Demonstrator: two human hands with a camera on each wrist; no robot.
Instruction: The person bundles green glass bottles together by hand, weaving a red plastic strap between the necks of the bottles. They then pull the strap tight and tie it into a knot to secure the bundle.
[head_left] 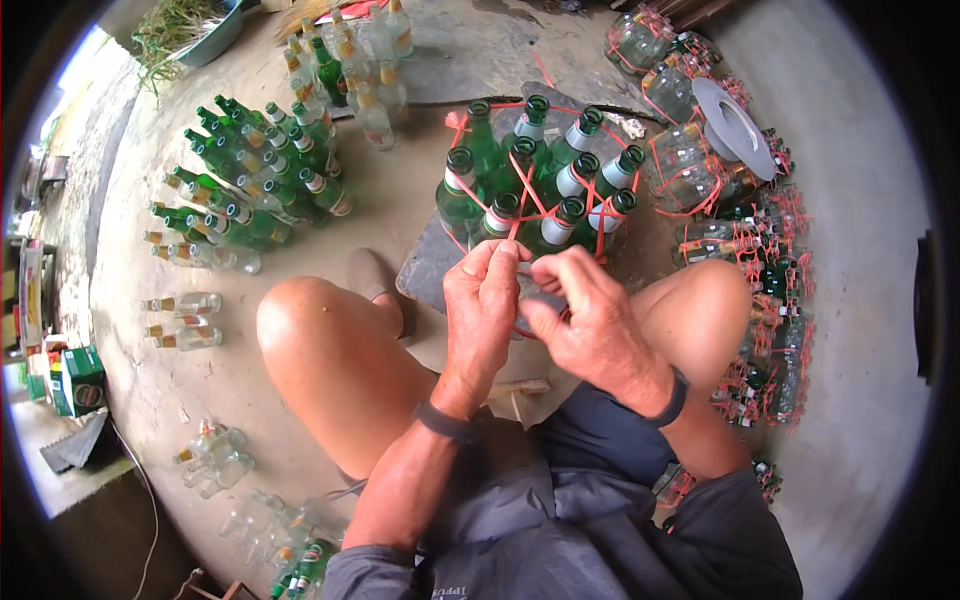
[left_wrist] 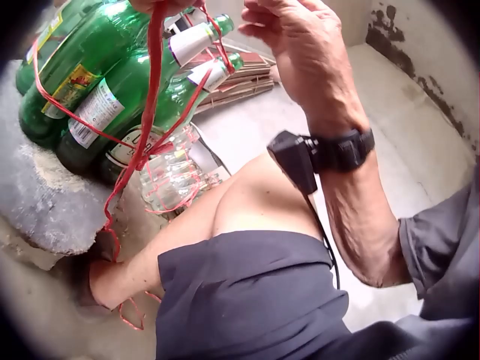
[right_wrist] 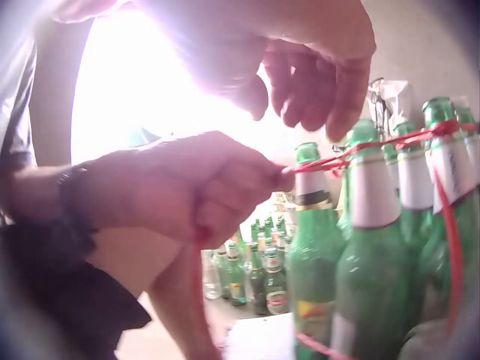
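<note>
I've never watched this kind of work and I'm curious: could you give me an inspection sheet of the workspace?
Surface: grey slab on the floor
Job's things: bunched green bottles, red string crossing their necks
Clutter: loose bottles at left, tied bundles at right
Hands: left hand pinches the string; right hand holds nothing, fingers bent
Cables: black cable by the right wrist
Surroundings: grey wall beyond the bundles

Left hand (left_wrist: pixel 166 4): mostly cut off by the left wrist view's top edge. Right hand (right_wrist: pixel 307 45): blurred in its own wrist view, cropped above. Red twine (left_wrist: pixel 152 82): stretch within the left fingers hidden. Bound bottles (right_wrist: pixel 371 274): lower ends cropped, right wrist view. Loose bottles (head_left: pixel 328 192): label print too small to read.
</note>
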